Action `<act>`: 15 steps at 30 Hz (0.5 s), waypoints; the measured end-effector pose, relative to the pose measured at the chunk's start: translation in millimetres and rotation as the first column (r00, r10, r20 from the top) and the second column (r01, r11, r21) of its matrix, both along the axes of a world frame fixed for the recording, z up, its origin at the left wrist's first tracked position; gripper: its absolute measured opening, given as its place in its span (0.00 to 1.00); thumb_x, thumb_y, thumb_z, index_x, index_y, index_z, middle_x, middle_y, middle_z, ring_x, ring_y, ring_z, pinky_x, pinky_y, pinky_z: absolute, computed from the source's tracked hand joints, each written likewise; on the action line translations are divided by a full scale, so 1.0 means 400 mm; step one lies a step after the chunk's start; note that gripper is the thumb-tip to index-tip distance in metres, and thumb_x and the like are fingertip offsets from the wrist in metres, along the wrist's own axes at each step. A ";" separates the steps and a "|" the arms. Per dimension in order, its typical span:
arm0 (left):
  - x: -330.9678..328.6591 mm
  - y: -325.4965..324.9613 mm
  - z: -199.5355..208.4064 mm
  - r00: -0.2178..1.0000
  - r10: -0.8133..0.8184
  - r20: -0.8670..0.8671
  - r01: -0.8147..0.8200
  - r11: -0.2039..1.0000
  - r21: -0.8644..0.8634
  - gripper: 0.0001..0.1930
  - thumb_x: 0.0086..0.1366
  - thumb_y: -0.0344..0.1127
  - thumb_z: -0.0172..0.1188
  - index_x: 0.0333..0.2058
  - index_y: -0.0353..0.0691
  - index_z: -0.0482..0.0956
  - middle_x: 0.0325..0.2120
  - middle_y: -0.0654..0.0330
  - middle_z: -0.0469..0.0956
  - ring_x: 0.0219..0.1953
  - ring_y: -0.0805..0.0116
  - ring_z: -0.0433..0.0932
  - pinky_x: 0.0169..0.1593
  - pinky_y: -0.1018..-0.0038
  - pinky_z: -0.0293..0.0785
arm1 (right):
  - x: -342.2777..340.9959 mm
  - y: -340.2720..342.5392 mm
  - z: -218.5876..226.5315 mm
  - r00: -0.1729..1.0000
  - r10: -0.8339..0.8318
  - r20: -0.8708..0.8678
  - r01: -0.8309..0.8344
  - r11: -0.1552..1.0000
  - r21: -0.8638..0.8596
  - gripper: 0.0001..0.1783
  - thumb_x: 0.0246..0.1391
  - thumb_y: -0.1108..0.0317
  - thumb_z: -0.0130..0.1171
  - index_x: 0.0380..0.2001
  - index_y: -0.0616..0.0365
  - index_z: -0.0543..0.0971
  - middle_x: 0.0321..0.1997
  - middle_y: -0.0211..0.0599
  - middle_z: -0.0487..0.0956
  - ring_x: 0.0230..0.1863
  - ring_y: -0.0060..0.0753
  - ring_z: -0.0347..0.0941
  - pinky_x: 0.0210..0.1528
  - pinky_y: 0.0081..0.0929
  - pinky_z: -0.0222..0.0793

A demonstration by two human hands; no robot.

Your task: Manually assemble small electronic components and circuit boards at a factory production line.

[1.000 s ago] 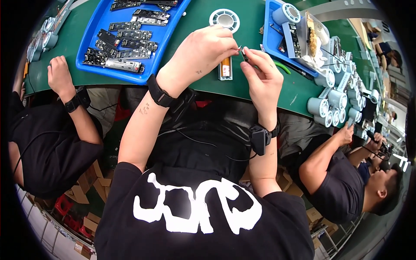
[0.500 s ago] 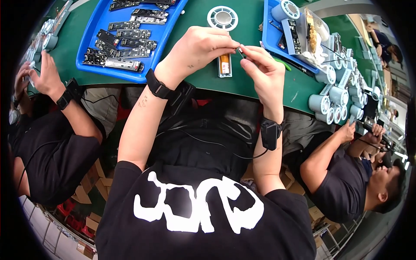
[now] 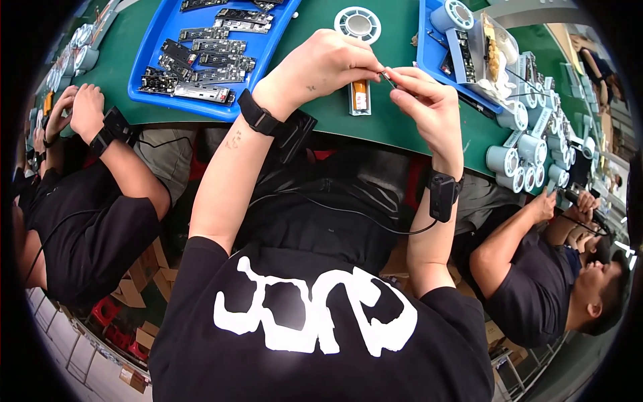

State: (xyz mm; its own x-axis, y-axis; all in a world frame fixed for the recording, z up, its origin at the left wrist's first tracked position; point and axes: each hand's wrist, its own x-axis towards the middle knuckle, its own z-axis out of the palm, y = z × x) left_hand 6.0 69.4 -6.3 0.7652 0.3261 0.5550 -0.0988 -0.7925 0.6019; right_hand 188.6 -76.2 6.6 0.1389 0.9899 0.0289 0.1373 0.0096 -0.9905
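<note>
Work looks part-done, casing uncovered but orange insert (image 3: 360, 95) seated, as the pale-blue casing (image 3: 360, 112) lies on the green bench (image 3: 398, 41) just beyond a worker's right hand (image 3: 430, 99), pinching a slim dark part (image 3: 389, 80), and left hand (image 3: 335, 59), fingertips closed, its catch too tiny to discern from here.

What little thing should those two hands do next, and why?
Perhaps the right hand should steady the small thin part while the left hand adjusts it gently: both hands meet there, and it looks tiny and easy to drop.
</note>
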 end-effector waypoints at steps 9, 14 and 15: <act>-0.009 -0.008 0.009 0.998 -0.001 -0.057 0.001 1.000 -0.010 0.08 0.57 0.30 0.72 0.35 0.37 0.84 0.27 0.60 0.82 0.29 0.64 0.83 0.32 0.73 0.78 | 0.007 0.015 0.004 0.998 0.020 -0.068 -0.028 0.993 -0.118 0.18 0.57 0.81 0.63 0.52 0.64 0.83 0.44 0.29 0.82 0.37 0.12 0.73 0.36 0.12 0.66; -0.010 -0.018 0.032 0.993 0.039 -0.112 -0.050 0.993 -0.102 0.09 0.56 0.32 0.72 0.35 0.38 0.83 0.28 0.57 0.81 0.29 0.62 0.83 0.35 0.72 0.78 | -0.005 0.012 0.004 0.994 0.015 -0.109 -0.024 0.996 -0.081 0.17 0.58 0.80 0.63 0.51 0.63 0.83 0.42 0.28 0.82 0.38 0.12 0.74 0.39 0.12 0.69; -0.008 -0.018 0.033 0.993 0.037 -0.113 -0.049 0.993 -0.105 0.09 0.56 0.32 0.72 0.35 0.38 0.83 0.28 0.57 0.81 0.29 0.62 0.83 0.35 0.72 0.78 | -0.005 0.013 0.002 0.993 0.021 -0.114 -0.028 0.997 -0.068 0.17 0.58 0.80 0.64 0.51 0.63 0.83 0.42 0.28 0.82 0.39 0.13 0.75 0.40 0.13 0.70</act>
